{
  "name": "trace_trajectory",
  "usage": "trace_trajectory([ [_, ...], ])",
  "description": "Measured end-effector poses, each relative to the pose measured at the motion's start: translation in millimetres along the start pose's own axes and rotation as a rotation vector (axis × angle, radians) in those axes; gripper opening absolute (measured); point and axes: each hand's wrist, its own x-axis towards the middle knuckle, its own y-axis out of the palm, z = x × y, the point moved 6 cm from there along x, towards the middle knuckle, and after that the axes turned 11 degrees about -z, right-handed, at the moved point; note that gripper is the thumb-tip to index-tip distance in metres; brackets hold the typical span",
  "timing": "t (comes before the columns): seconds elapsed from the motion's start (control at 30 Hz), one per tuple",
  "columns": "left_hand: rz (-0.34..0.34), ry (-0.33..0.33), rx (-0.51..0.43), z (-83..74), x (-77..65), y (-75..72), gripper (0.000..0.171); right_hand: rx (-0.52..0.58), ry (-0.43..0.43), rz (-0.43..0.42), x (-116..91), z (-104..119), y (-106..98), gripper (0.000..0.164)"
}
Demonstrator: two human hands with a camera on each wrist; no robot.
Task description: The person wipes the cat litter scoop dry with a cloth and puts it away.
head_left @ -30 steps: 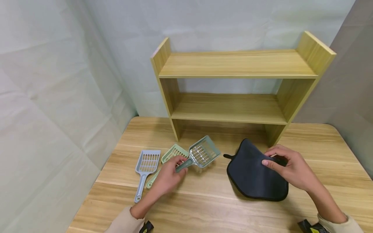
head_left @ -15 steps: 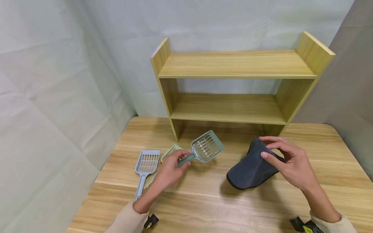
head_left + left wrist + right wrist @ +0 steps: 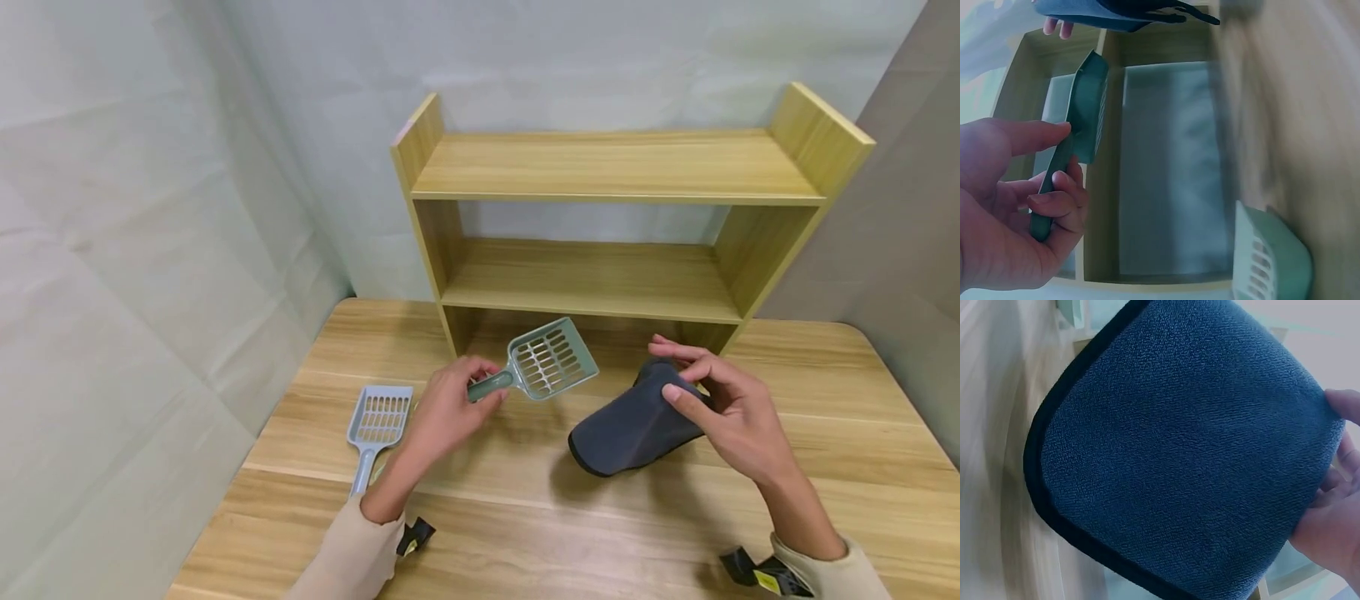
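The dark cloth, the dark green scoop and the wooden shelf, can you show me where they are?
Dark cloth (image 3: 628, 429): head view, middle of its visible side.
Dark green scoop (image 3: 1088, 109): left wrist view, side of its head.
Wooden shelf (image 3: 615, 165): head view, middle of its top board.

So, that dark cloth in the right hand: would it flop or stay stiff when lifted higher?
The dark cloth would probably flex, since it curves where the right hand pinches it. Its edging looks thick enough that it may keep some shape. It likely isn't very slippery, as the surface looks fuzzy up close.
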Motion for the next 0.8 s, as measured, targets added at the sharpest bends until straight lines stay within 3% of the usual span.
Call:
trace_trajectory([
  [0.23,0.061,0.014,0.010,-10.4,12.1,4.3,0.022,-0.011,0.042,-0.027,2,-1,1,0.015],
  [0.5,0.116,0.066,0.022,-20.4,23.6,6.3,0.020,-0.254,0.070,-0.072,8,-1,-3,0.017],
  [0.63,0.142,0.086,0.019,-21.7,23.6,11.1,0.021,-0.345,0.107,-0.006,11,-6,-4,0.017],
  [0.8,0.163,0.108,0.039,-21.7,21.5,16.0,0.029,-0.283,0.180,0.170,12,-12,-3,0.025],
])
